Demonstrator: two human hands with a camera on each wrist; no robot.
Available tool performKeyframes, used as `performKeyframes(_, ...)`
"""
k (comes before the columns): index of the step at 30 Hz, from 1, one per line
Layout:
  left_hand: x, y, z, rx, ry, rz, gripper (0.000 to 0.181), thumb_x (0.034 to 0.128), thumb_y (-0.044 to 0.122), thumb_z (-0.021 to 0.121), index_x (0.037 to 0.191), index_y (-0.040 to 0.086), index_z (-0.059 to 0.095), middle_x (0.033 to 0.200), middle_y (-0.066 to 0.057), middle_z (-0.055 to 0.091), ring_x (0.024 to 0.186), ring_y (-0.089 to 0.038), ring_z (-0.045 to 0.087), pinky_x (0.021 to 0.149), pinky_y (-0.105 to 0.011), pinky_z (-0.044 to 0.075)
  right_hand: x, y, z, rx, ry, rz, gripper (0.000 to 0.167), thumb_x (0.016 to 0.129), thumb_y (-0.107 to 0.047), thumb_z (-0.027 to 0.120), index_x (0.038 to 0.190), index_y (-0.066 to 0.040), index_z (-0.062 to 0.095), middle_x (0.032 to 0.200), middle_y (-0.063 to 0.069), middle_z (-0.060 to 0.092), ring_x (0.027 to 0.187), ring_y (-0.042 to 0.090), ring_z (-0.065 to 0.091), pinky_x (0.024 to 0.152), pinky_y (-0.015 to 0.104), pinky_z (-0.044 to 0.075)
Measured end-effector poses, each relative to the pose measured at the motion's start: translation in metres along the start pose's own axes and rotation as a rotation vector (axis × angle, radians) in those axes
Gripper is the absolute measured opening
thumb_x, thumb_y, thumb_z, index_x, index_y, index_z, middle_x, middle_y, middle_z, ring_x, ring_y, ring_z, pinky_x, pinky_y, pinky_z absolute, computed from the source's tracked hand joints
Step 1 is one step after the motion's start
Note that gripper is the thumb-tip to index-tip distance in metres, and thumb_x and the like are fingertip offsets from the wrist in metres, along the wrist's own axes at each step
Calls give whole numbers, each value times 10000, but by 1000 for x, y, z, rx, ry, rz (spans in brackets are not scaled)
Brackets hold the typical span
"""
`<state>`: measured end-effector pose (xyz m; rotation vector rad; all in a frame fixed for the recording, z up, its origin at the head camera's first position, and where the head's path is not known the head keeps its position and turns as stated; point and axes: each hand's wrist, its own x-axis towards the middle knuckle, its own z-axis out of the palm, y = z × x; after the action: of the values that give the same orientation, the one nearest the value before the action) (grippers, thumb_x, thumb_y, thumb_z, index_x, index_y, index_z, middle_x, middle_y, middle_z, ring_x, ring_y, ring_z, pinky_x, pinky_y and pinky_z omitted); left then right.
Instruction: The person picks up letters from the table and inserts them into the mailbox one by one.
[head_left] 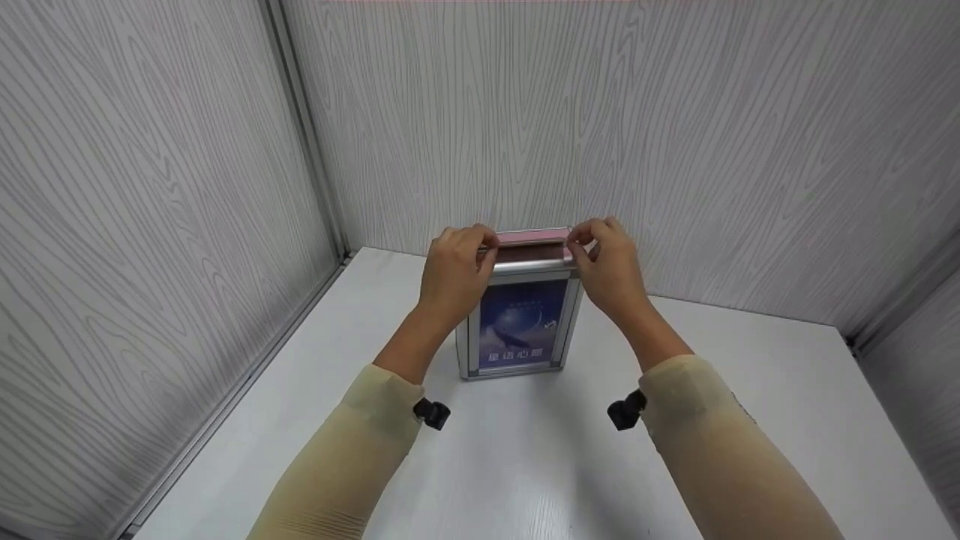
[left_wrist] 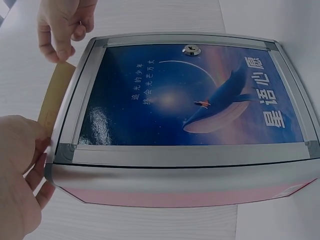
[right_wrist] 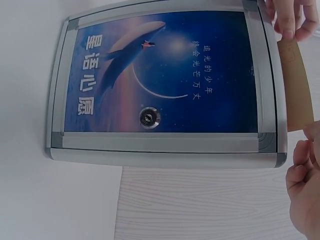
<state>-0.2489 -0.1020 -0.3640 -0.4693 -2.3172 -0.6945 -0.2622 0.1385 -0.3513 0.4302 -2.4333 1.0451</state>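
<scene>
An aluminium-framed box with pink sides [head_left: 534, 237] stands upright on the white table, its blue whale picture [head_left: 517, 322] facing me. A brown piece of paper [right_wrist: 296, 85] sticks up from the top of the box; its lower part is hidden inside. My left hand [head_left: 454, 270] pinches one end of the paper between thumb and fingers, at the left of the top. At the right, my right hand [head_left: 611, 262] pinches the other end. Whether the paper is a sheet or an envelope I cannot tell.
The white table [head_left: 495, 457] spreads around the box. Close behind it rises a grey wood-grain panel [head_left: 465, 112], with another panel [head_left: 150, 187] on the left. A round keyhole lock [right_wrist: 149, 118] is set in the box's front.
</scene>
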Motion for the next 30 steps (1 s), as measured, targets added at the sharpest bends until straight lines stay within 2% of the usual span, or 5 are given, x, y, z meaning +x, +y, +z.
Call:
performKeyframes(11, -3, 3, 3, 99, -16, -50, 92, 1064, 209, 705, 1124, 143, 727, 1112, -19, 799, 1081, -261, 704, 979, -470, 556, -5, 2, 2, -25, -64, 69, 180, 1115, -199, 625, 1253, -117, 705, 1152, 101, 505, 873, 183, 494, 730, 323, 476)
performKeyframes(16, -3, 2, 2, 106, -82, -109, 177, 1108, 284, 632, 1170, 142, 718, 1215, -48, 761, 1157, -291, 670, 1032, -493, 528, -9, 4, 4, -29, -121, 104, 323, 1138, -299, 579, 1405, -158, 693, 1095, 49, 356, 912, 202, 451, 764, 360, 451)
performKeyframes(21, -1, 2, 1, 119, -167, -165, 315, 1149, 392, 522, 1241, 160, 714, 1337, -63, 704, 1265, -323, 604, 1108, -521, 478, -11, 6, 5, -67, -162, 132, 448, 1145, -408, 530, 1540, -213, 614, 1100, 40, 316, 951, 213, 456, 783, 376, 434)
performKeyframes(26, 0, 1, 1, 135, -194, -189, 359, 1153, 419, 493, 1271, 163, 714, 1386, -68, 683, 1328, -334, 575, 1135, -530, 461, -11, 11, 2, -73, -145, 140, 486, 1150, -448, 502, 1579, -227, 563, 1091, 39, 295, 861, 211, 395, 739, 384, 396)
performKeyframes(30, 1, 1, 1, 128, -198, -202, 351, 1150, 423, 499, 1286, 173, 705, 1403, -65, 671, 1344, -327, 565, 1142, -530, 456, -11, 14, -5, -74, -135, 147, 482, 1145, -411, 528, 1580, -203, 534, 1110, 56, 334, 871, 215, 386, 754, 386, 390)
